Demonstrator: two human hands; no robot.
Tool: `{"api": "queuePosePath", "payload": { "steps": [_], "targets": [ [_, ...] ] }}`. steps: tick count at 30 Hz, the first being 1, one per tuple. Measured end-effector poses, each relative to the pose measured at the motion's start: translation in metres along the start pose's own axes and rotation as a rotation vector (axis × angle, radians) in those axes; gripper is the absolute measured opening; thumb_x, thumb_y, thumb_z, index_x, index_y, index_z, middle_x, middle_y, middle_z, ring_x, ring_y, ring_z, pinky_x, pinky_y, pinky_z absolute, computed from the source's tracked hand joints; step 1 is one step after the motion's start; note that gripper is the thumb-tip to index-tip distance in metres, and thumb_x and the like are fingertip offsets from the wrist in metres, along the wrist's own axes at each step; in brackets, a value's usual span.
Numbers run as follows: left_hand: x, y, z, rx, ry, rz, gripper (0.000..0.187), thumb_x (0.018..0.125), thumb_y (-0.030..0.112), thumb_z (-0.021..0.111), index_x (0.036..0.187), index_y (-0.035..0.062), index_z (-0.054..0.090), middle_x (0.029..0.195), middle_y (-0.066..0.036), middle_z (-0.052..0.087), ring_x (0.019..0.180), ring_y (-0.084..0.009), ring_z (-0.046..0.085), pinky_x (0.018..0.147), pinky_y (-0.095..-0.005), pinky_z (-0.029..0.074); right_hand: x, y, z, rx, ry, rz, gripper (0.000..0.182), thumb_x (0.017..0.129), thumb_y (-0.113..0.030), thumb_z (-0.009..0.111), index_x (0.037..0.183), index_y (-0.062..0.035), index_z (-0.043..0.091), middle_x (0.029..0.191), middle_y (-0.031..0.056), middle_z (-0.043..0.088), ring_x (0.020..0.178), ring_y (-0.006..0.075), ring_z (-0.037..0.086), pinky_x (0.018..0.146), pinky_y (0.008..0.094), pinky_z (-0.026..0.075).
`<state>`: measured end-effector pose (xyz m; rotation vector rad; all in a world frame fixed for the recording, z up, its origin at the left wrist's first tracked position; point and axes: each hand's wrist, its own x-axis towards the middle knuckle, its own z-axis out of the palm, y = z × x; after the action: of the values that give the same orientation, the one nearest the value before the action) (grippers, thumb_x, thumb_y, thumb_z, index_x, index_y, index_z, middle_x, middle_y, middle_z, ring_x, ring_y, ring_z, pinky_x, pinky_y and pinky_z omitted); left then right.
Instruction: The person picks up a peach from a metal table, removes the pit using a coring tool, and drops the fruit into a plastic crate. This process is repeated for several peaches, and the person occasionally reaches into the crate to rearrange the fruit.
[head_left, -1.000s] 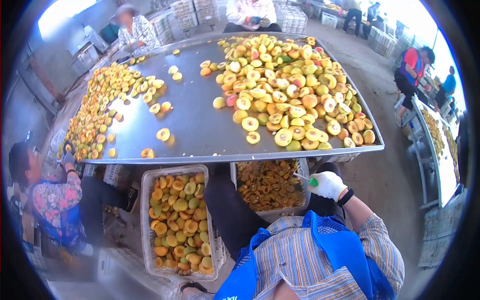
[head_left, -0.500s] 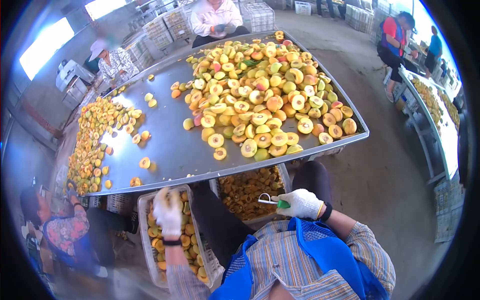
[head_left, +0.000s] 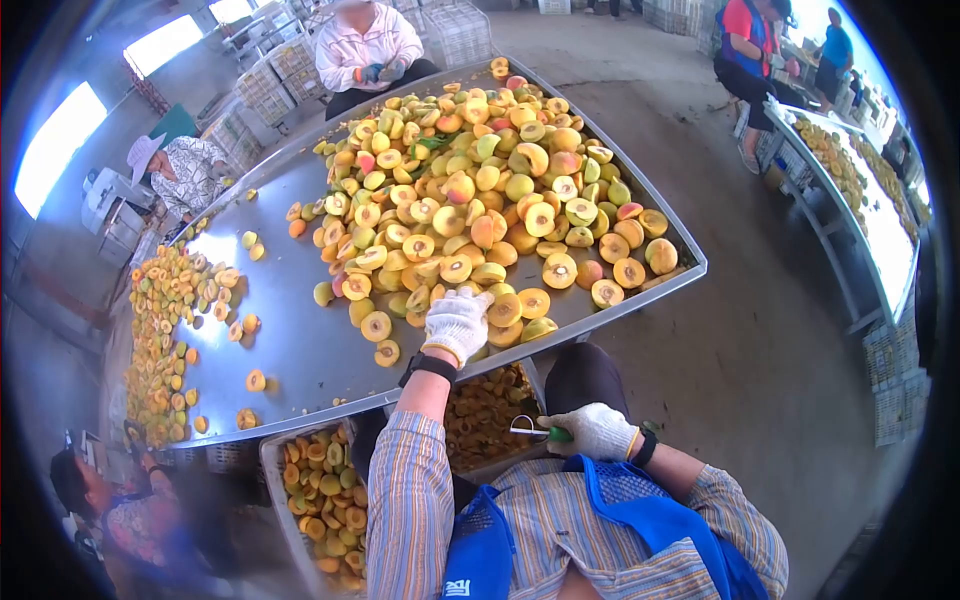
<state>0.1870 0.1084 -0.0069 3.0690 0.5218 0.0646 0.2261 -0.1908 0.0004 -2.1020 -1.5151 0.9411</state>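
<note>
- Here, halved stone fruit (head_left: 485, 228) is heaped on the metal table (head_left: 310, 350).
- The heap's near edge is touched by the gloved left hand (head_left: 458, 325), fingers curled; any grip cannot be told.
- The green-handled loop tool (head_left: 558, 434) is clasped by the right hand (head_left: 597, 432).

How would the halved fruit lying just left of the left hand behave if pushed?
The halved fruit shows its cut face, so its rounded underside may rock. The smooth, shiny table would probably let it slide. Its exposed flesh looks soft; squeezing could bruise it.
</note>
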Motion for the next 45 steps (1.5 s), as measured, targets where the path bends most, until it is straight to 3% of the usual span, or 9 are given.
{"api": "queuePosePath", "payload": {
  "steps": [4,8,9,17,19,29,33,37,45],
  "targets": [
    [0.016,0.006,-0.026,0.238,-0.451,-0.102,0.031,0.083,0.021,0.058,0.111,0.0180,0.070,0.102,-0.009,0.066,0.092,-0.0291,0.065,0.071,-0.0491,0.052,0.000,0.013,0.003,0.019,0.026,-0.022,0.047,0.085,-0.033,0.071,0.128,-0.0143,0.066,0.083,0.0162,0.070,0.074,0.0329,0.069,0.069,0.0408,0.056],
    [0.038,0.038,-0.004,0.374,0.137,-0.059,0.023,0.085,0.022,0.055,0.103,0.0144,0.067,0.086,-0.012,0.061,0.075,-0.0293,0.061,0.062,-0.0509,0.048,0.005,0.032,0.020,0.115,0.044,-0.151,0.049,0.084,-0.034,0.074,0.128,-0.0154,0.065,0.080,0.0158,0.069,0.070,0.0306,0.069,0.065,0.0386,0.055],
    [0.043,0.043,-0.009,-0.126,0.328,0.178,0.031,0.084,0.023,0.055,0.112,0.0141,0.065,0.088,-0.014,0.063,0.075,-0.0328,0.061,0.066,-0.0499,0.049,0.008,0.036,0.021,0.113,0.035,-0.163,0.049,0.084,-0.034,0.074,0.129,-0.0162,0.065,0.080,0.0155,0.069,0.070,0.0302,0.069,0.065,0.0383,0.055],
    [0.079,0.078,-0.023,-0.001,-0.426,0.006,0.039,0.082,0.020,0.061,0.119,0.0087,0.068,0.107,-0.019,0.071,0.100,-0.0357,0.069,0.083,-0.0457,0.055,0.003,0.039,0.018,-0.002,-0.057,-0.154,0.058,0.085,-0.045,0.072,0.138,-0.0228,0.059,0.081,0.0088,0.071,0.069,0.0252,0.070,0.065,0.0340,0.055],
    [0.068,0.063,-0.015,-0.050,-0.411,-0.047,0.031,0.080,0.028,0.060,0.099,0.0081,0.075,0.104,-0.017,0.072,0.098,-0.0352,0.069,0.083,-0.0445,0.055,0.005,0.042,0.025,0.124,-0.042,-0.186,0.056,0.085,-0.039,0.072,0.136,-0.0202,0.060,0.083,0.0099,0.071,0.069,0.0263,0.069,0.065,0.0341,0.055],
    [-0.004,0.035,-0.031,-0.121,-0.049,0.137,0.030,0.084,0.016,0.062,0.114,0.0118,0.065,0.109,-0.014,0.070,0.097,-0.0298,0.069,0.087,-0.0408,0.053,0.000,0.022,0.028,0.034,0.027,-0.185,0.049,0.088,-0.035,0.070,0.133,-0.0165,0.062,0.088,0.0162,0.071,0.080,0.0317,0.070,0.072,0.0395,0.054],
    [-0.043,0.023,-0.042,-1.564,0.336,-0.248,0.027,0.086,0.002,0.067,0.113,-0.0010,0.068,0.110,-0.008,0.071,0.096,-0.0195,0.068,0.086,-0.0306,0.055,-0.008,-0.004,0.009,0.070,0.011,-0.075,0.050,0.087,-0.039,0.069,0.132,-0.0179,0.062,0.088,0.0167,0.071,0.081,0.0340,0.069,0.074,0.0412,0.054],
    [-0.093,0.024,-0.056,-2.483,0.607,-0.240,0.039,0.094,0.038,0.062,0.116,0.0063,0.063,0.105,-0.010,0.067,0.102,-0.0310,0.066,0.081,-0.0470,0.058,0.004,-0.017,0.009,0.051,0.055,-0.075,0.050,0.088,-0.041,0.066,0.132,-0.0185,0.062,0.084,0.0185,0.070,0.077,0.0351,0.069,0.071,0.0424,0.055],
    [-0.179,0.023,-0.070,-2.336,0.700,-0.288,0.042,0.098,0.036,0.057,0.119,-0.0008,0.059,0.113,-0.019,0.064,0.099,-0.0399,0.066,0.080,-0.0542,0.060,0.029,-0.094,-0.014,0.133,0.182,-0.092,0.048,0.087,-0.040,0.072,0.126,-0.0130,0.063,0.073,0.0136,0.068,0.069,0.0314,0.070,0.063,0.0384,0.055]
  ]
}}
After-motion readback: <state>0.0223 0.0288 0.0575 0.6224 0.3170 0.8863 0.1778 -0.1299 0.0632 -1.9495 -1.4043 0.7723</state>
